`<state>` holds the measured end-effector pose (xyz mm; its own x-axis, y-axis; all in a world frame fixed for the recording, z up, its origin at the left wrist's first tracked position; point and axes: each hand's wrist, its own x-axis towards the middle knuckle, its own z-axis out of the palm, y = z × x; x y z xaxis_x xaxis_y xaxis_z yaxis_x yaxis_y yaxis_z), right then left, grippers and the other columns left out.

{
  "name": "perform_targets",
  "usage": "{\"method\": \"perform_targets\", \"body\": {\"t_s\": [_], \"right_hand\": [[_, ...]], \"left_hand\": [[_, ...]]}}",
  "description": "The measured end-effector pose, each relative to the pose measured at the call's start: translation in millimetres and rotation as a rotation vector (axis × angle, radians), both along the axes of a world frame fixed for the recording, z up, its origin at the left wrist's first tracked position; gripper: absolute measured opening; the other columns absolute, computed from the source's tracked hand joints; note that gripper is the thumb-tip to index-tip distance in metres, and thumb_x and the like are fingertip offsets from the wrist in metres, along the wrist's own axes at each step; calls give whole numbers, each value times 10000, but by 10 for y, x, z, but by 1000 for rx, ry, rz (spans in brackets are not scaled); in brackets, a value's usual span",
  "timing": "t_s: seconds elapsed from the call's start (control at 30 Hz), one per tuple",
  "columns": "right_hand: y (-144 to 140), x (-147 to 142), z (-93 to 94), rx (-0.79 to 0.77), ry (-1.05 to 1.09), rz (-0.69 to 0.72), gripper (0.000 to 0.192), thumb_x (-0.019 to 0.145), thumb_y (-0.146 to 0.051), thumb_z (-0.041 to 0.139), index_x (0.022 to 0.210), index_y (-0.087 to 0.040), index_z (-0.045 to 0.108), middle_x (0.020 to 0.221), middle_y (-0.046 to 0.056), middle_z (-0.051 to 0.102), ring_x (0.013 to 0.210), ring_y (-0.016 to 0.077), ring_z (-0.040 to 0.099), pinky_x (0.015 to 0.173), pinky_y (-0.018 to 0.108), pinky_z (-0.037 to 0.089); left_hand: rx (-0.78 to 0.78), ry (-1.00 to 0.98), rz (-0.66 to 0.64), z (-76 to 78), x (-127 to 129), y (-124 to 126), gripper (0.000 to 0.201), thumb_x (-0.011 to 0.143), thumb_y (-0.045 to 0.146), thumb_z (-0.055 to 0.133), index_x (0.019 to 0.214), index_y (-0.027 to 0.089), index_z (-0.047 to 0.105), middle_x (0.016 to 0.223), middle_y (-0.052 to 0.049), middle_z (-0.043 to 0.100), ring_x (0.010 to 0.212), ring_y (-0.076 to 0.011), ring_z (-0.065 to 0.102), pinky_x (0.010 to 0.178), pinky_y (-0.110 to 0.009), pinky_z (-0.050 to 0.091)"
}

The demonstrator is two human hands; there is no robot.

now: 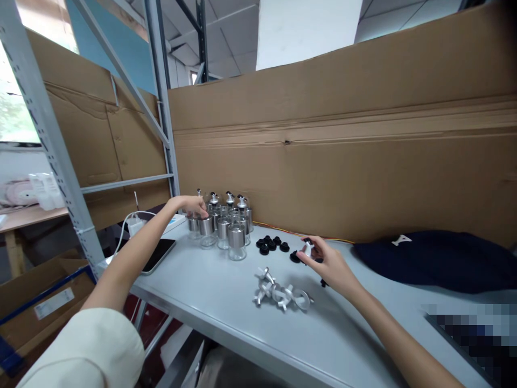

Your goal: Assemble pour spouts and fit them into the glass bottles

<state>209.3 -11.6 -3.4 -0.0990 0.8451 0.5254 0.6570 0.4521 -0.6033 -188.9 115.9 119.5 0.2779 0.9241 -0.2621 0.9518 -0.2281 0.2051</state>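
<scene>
Farthest left of the left hand, a flat dark tablet with a pale edge (pixel 158 254) lies on the grey metal table (pixel 226 302), with a white charger block and cable (pixel 135 222) just behind it. The left hand (pixel 193 205) reaches out with fingers bent down over the top of a small glass bottle with a brushed-steel collar (pixel 194 225), touching it; whether it truly grips the bottle cannot be told. Just right of that hand stands the cluster of like glass bottles (pixel 228 226), some capped with silver pour spouts. Between the two hands, near the table's front, lies a loose heap of silver metal spouts (pixel 280 293), and behind it a group of small black round stoppers (pixel 271 244). The right hand (pixel 329 264) pinches one small white and silver spout piece (pixel 308 248) in its fingertips, over more black stoppers. Right of that hand lies a dark navy cap with a white letter (pixel 436 258), against the brown cardboard wall (pixel 343 178).
</scene>
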Motion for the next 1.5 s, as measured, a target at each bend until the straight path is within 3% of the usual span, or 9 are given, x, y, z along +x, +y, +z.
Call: {"method": "perform_targets", "body": {"t_s": [0.2,0.33,0.47,0.63,0.77,0.87,1.0,1.27,1.5], "right_hand": [[-18,-11,19,13,6,12,385,758,-502,531,986,-192,528,631,-24,496,580,140,486,597,262,435],[-40,-35,52,-7,23,20,390,748,-500,536,982,-188,524,634,-20,498,585,144,493,606,266,441],[-36,-39,54,-5,27,22,397,750,-502,532,990,-187,520,644,-10,518,597,153,499,617,280,441],[-32,-26,53,1,52,44,398,755,-509,531,989,-187,518,679,17,563,593,156,505,620,294,456],[-38,-30,65,27,48,32,393,746,-502,544,975,-184,529,689,22,575,585,150,496,611,291,458],[-42,-36,67,26,38,22,391,741,-491,547,977,-179,535,657,7,551,585,149,496,606,281,454],[-52,-40,74,25,25,19,394,745,-491,542,991,-183,533,660,5,554,602,152,498,626,282,449],[-75,-51,107,38,28,16,380,739,-472,559,986,-184,532,657,4,554,607,156,513,631,279,439],[-82,-42,118,35,31,27,376,745,-484,562,981,-194,521,678,-1,537,593,141,481,608,267,421]], "left_hand": [[156,42,-13,-80,4,184,409,643,511,605,850,161,649,760,-43,601,650,-146,520,598,-249,433],[247,54,-80,-162,-7,152,391,667,486,597,912,182,619,989,-60,548,829,-173,523,755,-264,433],[382,22,-91,-262,-43,84,609,645,480,632,1149,189,453,1180,-110,413,868,-179,533,797,-288,441],[597,160,-55,-227,-3,-92,735,586,491,699,1198,181,433,1216,-169,409,1111,-326,453,898,-412,401],[790,94,-176,-239,338,-406,741,699,587,586,1292,193,381,1276,-176,408,1203,-335,398,976,-469,337],[847,-31,-349,-419,713,-546,729,748,639,505,1303,188,363,1312,-148,424,1217,-276,415,1027,-412,307],[901,20,-465,-705,1015,-428,650,786,596,500,1253,153,408,1255,-150,507,1195,-259,460,1082,-447,204],[989,-59,-283,-846,971,-214,690,771,527,553,1295,118,367,1276,-182,496,1218,-286,445,1071,-475,207],[909,-86,-216,-875,975,-239,634,802,489,537,1314,166,350,1342,-163,463,1264,-288,416,1096,-578,6]]}}
